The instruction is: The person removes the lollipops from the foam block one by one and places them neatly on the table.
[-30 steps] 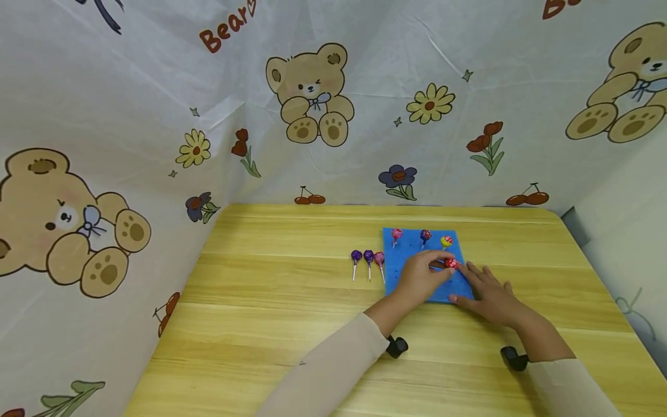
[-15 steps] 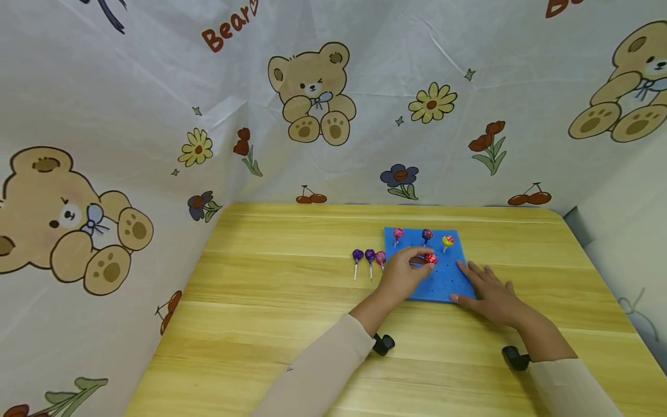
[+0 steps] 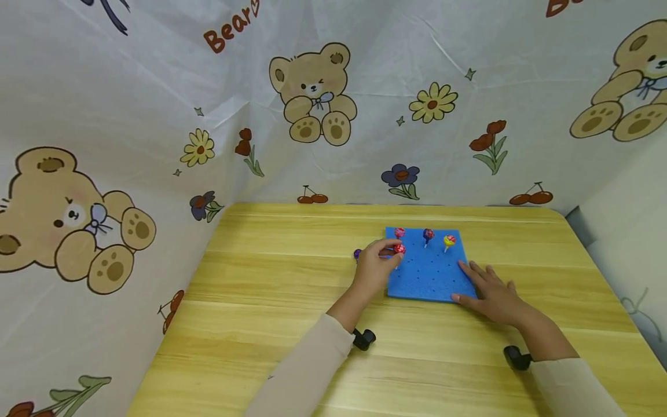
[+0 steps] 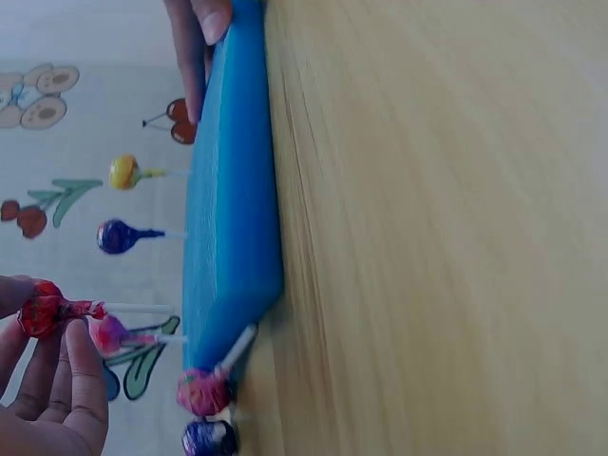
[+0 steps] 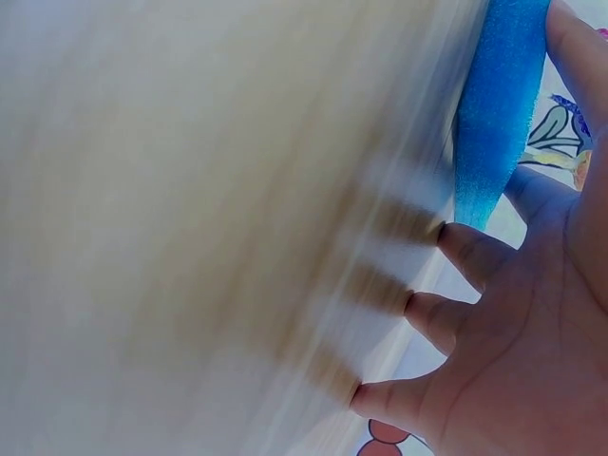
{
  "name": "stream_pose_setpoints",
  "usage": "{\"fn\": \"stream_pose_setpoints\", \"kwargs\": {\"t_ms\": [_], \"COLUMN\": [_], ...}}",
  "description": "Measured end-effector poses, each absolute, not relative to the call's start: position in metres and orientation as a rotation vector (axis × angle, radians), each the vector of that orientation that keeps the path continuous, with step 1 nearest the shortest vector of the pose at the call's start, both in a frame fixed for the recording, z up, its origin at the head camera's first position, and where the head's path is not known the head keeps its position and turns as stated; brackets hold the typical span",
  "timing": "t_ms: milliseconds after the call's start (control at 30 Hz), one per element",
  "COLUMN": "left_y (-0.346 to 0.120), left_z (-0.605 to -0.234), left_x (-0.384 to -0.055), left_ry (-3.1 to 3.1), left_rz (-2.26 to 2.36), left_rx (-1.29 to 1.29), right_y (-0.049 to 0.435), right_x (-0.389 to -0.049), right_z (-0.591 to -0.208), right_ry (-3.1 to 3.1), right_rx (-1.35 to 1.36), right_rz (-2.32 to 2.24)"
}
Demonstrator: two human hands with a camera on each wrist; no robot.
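Observation:
My left hand (image 3: 371, 269) pinches a red-wrapped lollipop (image 3: 399, 248) by its head, over the left side of a blue foam board (image 3: 429, 285) dotted with small holes. In the left wrist view its white stick points toward the board, apart from it. Upright along the board's far side stand a pink lollipop (image 3: 399, 232), a dark blue lollipop (image 3: 428, 234) and a yellow lollipop (image 3: 449, 240). My right hand (image 3: 492, 296) rests at the board's right edge, fingers spread, thumb at the near corner.
Left of the board, a second pink lollipop (image 4: 203, 391) and a purple lollipop (image 4: 209, 438) lie on the wooden table (image 3: 281, 324); my left hand mostly hides them in the head view. A bear-print cloth (image 3: 365, 104) hangs behind the table.
My left hand has moved left across the board with the red lollipop, from the right side to the left edge, now covering most of the loose lollipops. The right hand stays in place.

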State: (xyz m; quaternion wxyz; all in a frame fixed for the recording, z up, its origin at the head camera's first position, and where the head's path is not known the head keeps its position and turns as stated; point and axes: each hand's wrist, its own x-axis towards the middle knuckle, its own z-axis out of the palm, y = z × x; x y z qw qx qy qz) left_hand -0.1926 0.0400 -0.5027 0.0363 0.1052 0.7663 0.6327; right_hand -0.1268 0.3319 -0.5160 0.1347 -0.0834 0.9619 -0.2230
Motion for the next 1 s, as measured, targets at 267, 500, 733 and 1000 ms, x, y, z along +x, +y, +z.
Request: {"fn": "stream_pose_setpoints", "kwargs": {"t_ms": [267, 500, 733, 1000], "left_y": [0.002, -0.029, -0.048, -0.055], "left_z": [-0.507, -0.512, -0.516, -0.521], "left_x": [-0.198, -0.203, -0.206, -0.211], "left_ry": [2.283, 2.308, 2.343, 2.328], "left_rz": [2.088, 2.111, 2.077, 2.054], "left_rx": [0.142, -0.012, -0.073, -0.101], "right_y": [0.330, 0.331, 0.332, 0.332], "right_x": [-0.127, -0.127, -0.127, -0.127], "right_z": [-0.514, -0.516, -0.517, -0.517], "right_ry": [2.782, 2.782, 2.786, 2.790], "right_rx": [-0.242, -0.236, -0.239, -0.246], "right_rz": [-0.650, -0.638, -0.637, -0.640]}}
